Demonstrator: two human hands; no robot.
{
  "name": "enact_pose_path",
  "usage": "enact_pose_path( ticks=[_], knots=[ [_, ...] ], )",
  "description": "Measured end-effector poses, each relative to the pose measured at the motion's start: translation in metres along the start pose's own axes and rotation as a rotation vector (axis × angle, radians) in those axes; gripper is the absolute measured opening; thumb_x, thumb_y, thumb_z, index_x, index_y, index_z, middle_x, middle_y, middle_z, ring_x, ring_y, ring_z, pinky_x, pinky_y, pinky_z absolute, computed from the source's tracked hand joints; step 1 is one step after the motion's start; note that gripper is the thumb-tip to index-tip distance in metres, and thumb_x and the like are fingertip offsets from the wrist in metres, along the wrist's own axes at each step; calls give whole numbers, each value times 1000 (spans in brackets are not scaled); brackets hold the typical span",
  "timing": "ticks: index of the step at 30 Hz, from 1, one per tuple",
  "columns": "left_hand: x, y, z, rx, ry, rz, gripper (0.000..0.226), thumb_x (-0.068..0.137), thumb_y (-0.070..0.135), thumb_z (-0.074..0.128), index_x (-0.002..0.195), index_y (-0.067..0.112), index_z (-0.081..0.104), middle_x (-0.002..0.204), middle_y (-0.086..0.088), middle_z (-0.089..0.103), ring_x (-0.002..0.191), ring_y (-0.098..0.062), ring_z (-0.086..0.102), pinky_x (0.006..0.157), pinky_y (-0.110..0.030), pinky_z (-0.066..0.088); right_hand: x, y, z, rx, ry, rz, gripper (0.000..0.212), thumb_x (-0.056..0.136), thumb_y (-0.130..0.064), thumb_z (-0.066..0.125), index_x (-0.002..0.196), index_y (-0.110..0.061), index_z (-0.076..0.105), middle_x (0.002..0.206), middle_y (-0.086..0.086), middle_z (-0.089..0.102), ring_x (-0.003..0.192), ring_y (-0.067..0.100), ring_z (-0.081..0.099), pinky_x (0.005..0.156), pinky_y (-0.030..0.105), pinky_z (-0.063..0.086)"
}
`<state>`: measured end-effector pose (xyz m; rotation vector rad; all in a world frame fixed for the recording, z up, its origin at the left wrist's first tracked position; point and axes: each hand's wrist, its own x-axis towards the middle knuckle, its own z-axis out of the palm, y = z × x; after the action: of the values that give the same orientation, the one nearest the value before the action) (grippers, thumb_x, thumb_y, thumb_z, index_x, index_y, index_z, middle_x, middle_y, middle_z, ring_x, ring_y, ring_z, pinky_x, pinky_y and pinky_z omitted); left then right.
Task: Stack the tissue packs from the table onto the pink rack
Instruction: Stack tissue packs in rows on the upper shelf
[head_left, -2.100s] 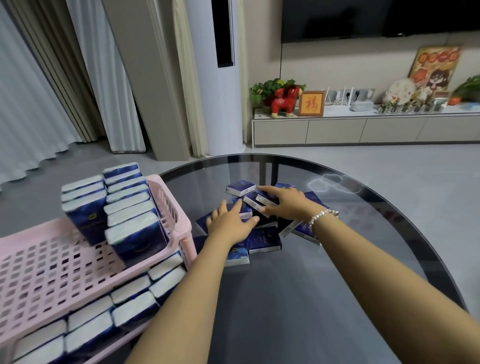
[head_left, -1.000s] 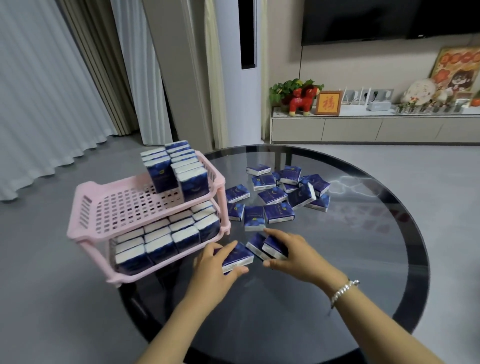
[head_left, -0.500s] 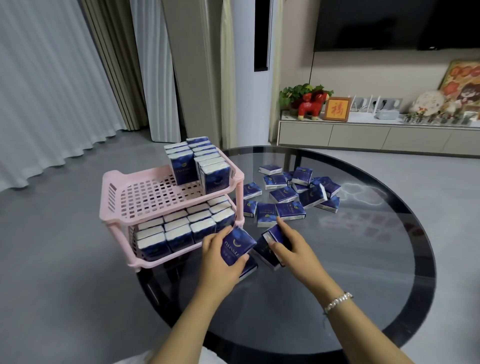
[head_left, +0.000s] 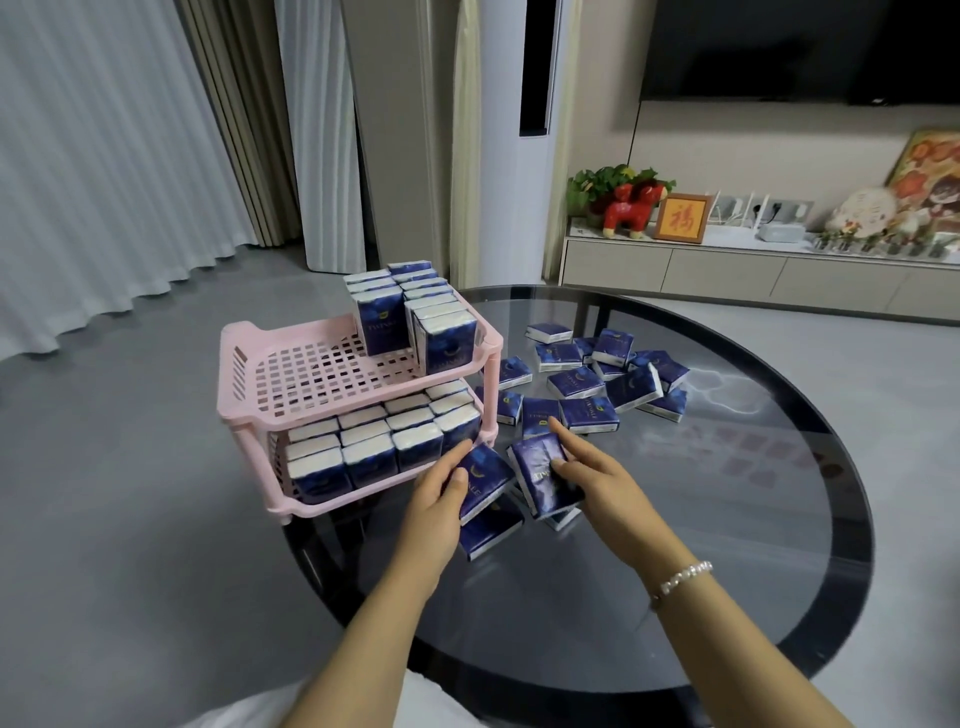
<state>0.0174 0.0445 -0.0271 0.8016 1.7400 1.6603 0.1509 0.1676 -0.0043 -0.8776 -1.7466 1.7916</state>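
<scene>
Packs fill both hands: my left hand (head_left: 441, 491) grips 1 tissue pack (head_left: 484, 480), my right hand (head_left: 584, 475) another (head_left: 543, 480), just right of the pink rack (head_left: 244, 364). I should square them upright before adding them to the top tier's far row.

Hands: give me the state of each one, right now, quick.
Left hand: closed around a blue tissue pack, lifted near the pink rack.
Right hand: gripping a second tissue pack, tilted up off the table.
</scene>
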Motion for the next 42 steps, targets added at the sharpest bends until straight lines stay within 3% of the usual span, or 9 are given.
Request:
enact_pose_path(
  ticks=[2,4,12,18,24,27,31,39,42],
  knots=[
    [0,0,1,5,-11,12,35,99,14,46,111,45,55,127,19,51,114,6,46,95,-15,31,2,-3,0,21,-20,1,43,92,-3,51,128,-27,55,78,-14,59,74,-1,54,70,18,41],
    [-1,1,1,-22,2,-1,35,97,12,50,110,43,57,122,19,55,110,7,48,96,-17,35,0,-7,1,94,-36,13,32,92,0,51,115,-21,59,62,-10,60,58,3,60,56,18,46],
    [2,-5,0,-196,1,-72,28,95,10,54,109,29,69,121,5,66,119,-13,56,108,-36,39,-3,-2,2,-13,-10,-39,36,89,-8,60,116,-32,61,90,-5,64,77,5,61,67,15,47],
    [2,-2,0,-243,-17,-123,24,89,30,59,110,24,68,121,-4,66,119,-19,58,109,-44,39,0,-3,5,-343,21,-184,22,85,-18,68,97,-35,60,102,-3,69,94,14,66,88,34,53],
    [-2,2,5,-246,-105,-152,44,79,33,62,117,10,63,119,-18,65,115,-32,60,105,-49,43,8,-6,16,-646,-149,-367,26,89,-20,63,112,-29,68,104,-10,57,102,2,51,87,6,35],
    [0,-1,5,-227,-85,-160,30,88,24,61,114,9,62,118,-20,64,110,-28,62,104,-48,43,7,-2,18,-597,-105,-351,28,92,-25,57,117,-34,63,105,-7,59,103,8,52,92,15,39],
    [2,-1,4,-302,30,-161,23,96,23,51,112,10,62,112,-15,69,108,-28,63,103,-48,45,-1,-2,18,-178,-198,-115,29,93,-30,55,120,-40,54,99,-4,71,89,9,67,82,25,54],
    [4,1,-2,-101,137,-105,29,99,33,44,124,26,56,122,6,61,113,-10,56,99,-29,40,17,-16,33,-217,-161,-100,29,91,-26,60,117,-38,60,78,-9,65,70,8,56,76,28,53],
    [-1,3,-7,62,178,-60,33,98,26,47,131,23,52,123,8,54,110,-5,50,91,-20,36,18,-17,38,-264,-108,-53,23,89,-23,61,110,-32,66,71,-17,64,61,-3,58,64,17,48]
  ],
)
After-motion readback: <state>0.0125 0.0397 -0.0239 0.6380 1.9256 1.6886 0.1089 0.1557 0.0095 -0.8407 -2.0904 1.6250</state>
